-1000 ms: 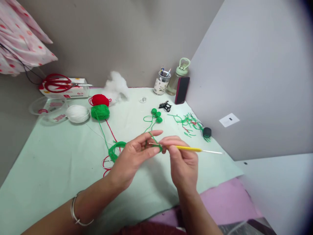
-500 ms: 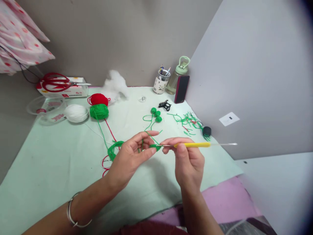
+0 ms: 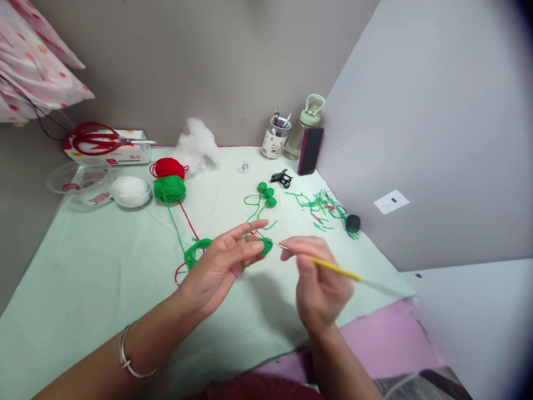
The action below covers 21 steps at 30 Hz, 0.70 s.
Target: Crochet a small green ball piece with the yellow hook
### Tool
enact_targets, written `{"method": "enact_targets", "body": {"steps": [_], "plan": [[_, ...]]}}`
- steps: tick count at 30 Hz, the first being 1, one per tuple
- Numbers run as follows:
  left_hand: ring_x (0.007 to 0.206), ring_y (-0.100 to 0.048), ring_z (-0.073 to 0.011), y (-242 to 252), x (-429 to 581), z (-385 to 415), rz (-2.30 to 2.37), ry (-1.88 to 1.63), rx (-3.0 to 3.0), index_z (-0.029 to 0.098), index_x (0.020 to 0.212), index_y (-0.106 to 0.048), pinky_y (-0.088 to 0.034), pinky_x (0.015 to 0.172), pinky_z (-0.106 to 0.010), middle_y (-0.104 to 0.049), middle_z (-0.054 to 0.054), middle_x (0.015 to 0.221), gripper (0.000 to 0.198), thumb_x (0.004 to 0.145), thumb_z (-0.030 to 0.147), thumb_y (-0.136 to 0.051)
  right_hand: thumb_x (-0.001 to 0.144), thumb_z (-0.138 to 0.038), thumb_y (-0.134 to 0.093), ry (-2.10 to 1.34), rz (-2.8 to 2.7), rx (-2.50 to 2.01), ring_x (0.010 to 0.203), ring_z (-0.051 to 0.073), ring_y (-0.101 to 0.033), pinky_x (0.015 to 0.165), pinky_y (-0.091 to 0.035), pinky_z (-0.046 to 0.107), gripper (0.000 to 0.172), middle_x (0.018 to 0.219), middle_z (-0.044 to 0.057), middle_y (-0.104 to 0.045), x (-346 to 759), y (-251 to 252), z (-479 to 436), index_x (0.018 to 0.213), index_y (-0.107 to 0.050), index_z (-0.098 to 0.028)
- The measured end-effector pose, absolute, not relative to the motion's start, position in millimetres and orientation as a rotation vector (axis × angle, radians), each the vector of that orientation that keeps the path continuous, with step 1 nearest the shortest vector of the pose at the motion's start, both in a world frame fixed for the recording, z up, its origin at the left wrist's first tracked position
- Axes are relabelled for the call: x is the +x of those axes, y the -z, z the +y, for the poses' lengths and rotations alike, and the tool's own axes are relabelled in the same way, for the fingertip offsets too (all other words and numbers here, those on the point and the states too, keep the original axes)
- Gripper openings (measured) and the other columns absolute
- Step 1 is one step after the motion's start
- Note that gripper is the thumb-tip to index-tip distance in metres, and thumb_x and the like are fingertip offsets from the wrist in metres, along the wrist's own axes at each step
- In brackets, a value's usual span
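Observation:
My left hand pinches a small green crochet piece between thumb and fingers, with green yarn running over the raised index finger. My right hand is closed round a crochet hook with a yellow grip. Its thin metal tip points left, at the right edge of the green piece; whether it sits in a stitch I cannot tell. Loose loops of green yarn lie beside my left wrist. Beyond my hands rest several small green crochet balls with yarn tails.
A green yarn ball, a red one and a white one sit at the left. Behind them are red-handled scissors on a box. Yarn scraps, a black hair clip, a phone and a bottle stand or lie rightward.
The hook's rear end has swung down, so it now slants instead of lying level. The green piece has turned in my left fingers, and my left thumb has shifted up.

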<state>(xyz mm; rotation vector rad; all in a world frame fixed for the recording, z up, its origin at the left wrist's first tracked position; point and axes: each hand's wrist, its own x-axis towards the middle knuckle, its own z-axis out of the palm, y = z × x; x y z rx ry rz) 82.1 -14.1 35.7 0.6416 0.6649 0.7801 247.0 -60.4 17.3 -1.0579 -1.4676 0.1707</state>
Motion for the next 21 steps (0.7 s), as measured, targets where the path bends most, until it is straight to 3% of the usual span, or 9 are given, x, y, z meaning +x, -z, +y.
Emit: {"method": "enact_targets", "body": {"steps": [2, 6, 14, 17, 19, 21], "plan": [[0.094, -0.059, -0.0172, -37, 80, -11, 0.686, -0.848, 0.673, 0.026, 0.125, -0.081, -0.043, 0.094, -0.032, -0.069, -0.001, 0.095, 0.045, 0.081, 0.028, -0.091, 0.106, -0.019, -0.056, -0.416, -1.293, -0.992, 0.070, 0.016, -0.067, 0.063, -0.058, 0.034, 0.024, 0.089, 0.003, -0.075, 247, -22, -56, 0.106, -0.079, -0.027], [0.094, -0.059, -0.0168, -37, 82, -15, 0.689, -0.883, 0.800, 0.034, 0.125, -0.082, -0.044, 0.096, -0.031, -0.067, 0.001, 0.092, 0.043, 0.083, 0.026, -0.089, 0.105, -0.023, -0.061, -0.553, -1.326, -0.966, 0.084, 0.019, -0.072, 0.066, -0.059, 0.033, 0.020, 0.095, 0.004, -0.079, 243, -24, -51, 0.103, -0.080, -0.027], [0.099, -0.064, -0.0189, -32, 87, -16, 0.650, -0.810, 0.636, 0.024, 0.125, -0.081, -0.045, 0.098, -0.033, -0.075, -0.002, 0.095, 0.045, 0.082, 0.032, -0.091, 0.097, -0.008, -0.068, 0.009, -1.604, -1.083, 0.097, 0.022, -0.076, 0.076, -0.063, 0.037, 0.037, 0.108, 0.006, -0.080, 239, -16, -59, 0.121, -0.080, -0.033], [0.099, -0.064, -0.0176, -31, 84, -9, 0.599, -0.784, 0.572, 0.021, 0.113, -0.085, -0.046, 0.101, -0.032, -0.075, -0.004, 0.101, 0.032, 0.082, 0.031, -0.089, 0.101, -0.013, -0.064, -0.215, -1.416, -1.075, 0.082, 0.019, -0.072, 0.070, -0.060, 0.035, 0.026, 0.095, 0.004, -0.079, 245, -19, -57, 0.112, -0.081, -0.029], [0.097, -0.062, -0.0167, -32, 82, -7, 0.624, -0.815, 0.622, 0.024, 0.113, -0.086, -0.046, 0.100, -0.031, -0.075, -0.003, 0.102, 0.030, 0.084, 0.030, -0.088, 0.104, -0.021, -0.062, -0.425, -1.269, -1.051, 0.070, 0.016, -0.067, 0.064, -0.057, 0.033, 0.020, 0.087, 0.003, -0.076, 248, -22, -55, 0.105, -0.081, -0.027], [0.099, -0.062, -0.0176, -33, 82, -8, 0.661, -0.818, 0.734, 0.028, 0.116, -0.085, -0.045, 0.099, -0.031, -0.075, -0.002, 0.100, 0.031, 0.085, 0.030, -0.087, 0.103, -0.028, -0.064, -0.561, -1.232, -1.027, 0.071, 0.017, -0.067, 0.064, -0.057, 0.033, 0.017, 0.089, 0.004, -0.077, 248, -23, -53, 0.101, -0.082, -0.027]]}}
